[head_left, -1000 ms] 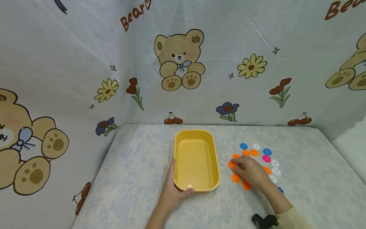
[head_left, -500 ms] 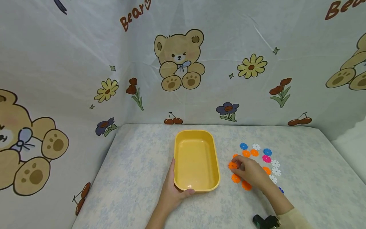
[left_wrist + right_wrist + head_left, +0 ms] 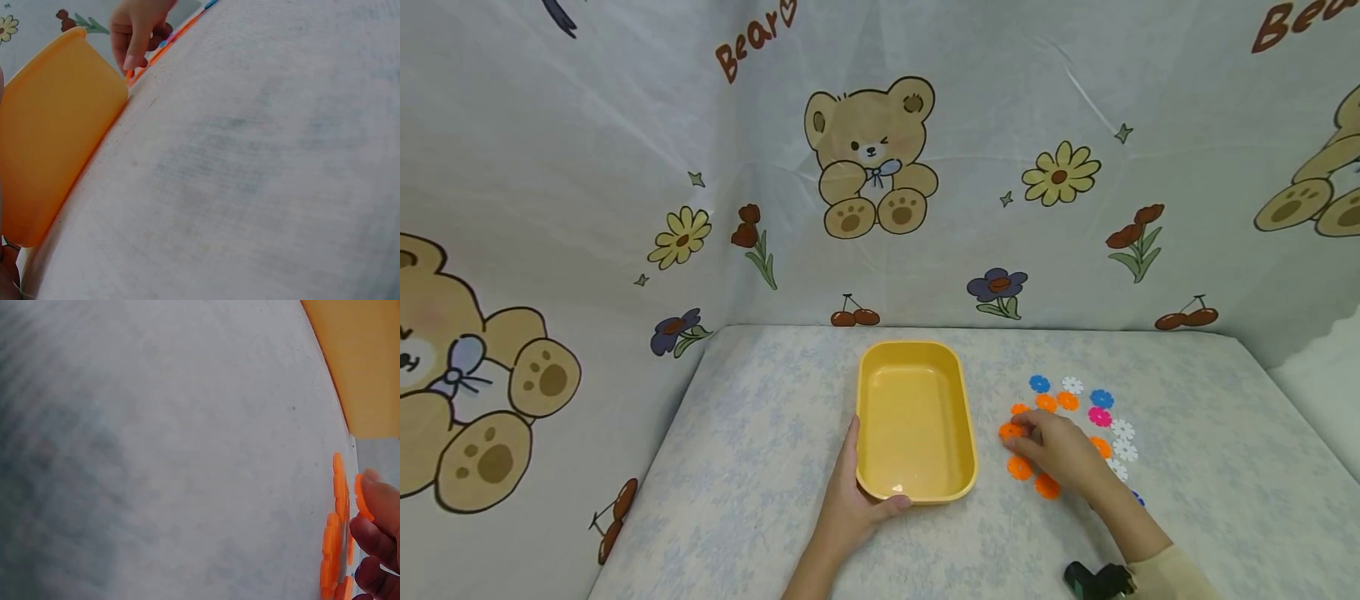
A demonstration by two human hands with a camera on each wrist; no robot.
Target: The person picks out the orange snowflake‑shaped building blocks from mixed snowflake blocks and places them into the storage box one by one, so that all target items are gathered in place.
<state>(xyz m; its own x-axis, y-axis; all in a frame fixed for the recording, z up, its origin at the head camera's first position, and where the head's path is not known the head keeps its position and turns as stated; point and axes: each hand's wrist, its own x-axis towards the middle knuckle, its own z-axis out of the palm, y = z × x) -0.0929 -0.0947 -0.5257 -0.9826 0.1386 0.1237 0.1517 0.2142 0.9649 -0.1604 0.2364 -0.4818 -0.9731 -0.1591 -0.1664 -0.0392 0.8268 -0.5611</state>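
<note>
A yellow rectangular tray (image 3: pixel 917 417) stands on the table with nothing in it. My left hand (image 3: pixel 848 508) grips its near left corner, thumb along the front wall and fingers along the left side. To the right of the tray, my right hand (image 3: pixel 1060 450) pinches an orange flower-shaped piece (image 3: pixel 361 497) between thumb and fingers. In the right wrist view that piece stands on edge by the thumb, close over other orange pieces (image 3: pixel 328 556). Around this hand lie several flat flower pieces: orange (image 3: pixel 1047 486), white (image 3: pixel 1122 429), pink (image 3: pixel 1100 417) and blue (image 3: pixel 1101 398).
A pale mottled cloth covers the table (image 3: pixel 760 433). Behind it and to the left hangs a white curtain (image 3: pixel 955 250) printed with bears and flowers. A dark strapped device (image 3: pixel 1097 581) sits at the right wrist, beside a pale sleeve (image 3: pixel 1172 575).
My right hand has shifted very slightly to the right with the orange piece at its fingertips. The left hand and the tray have stayed in place.
</note>
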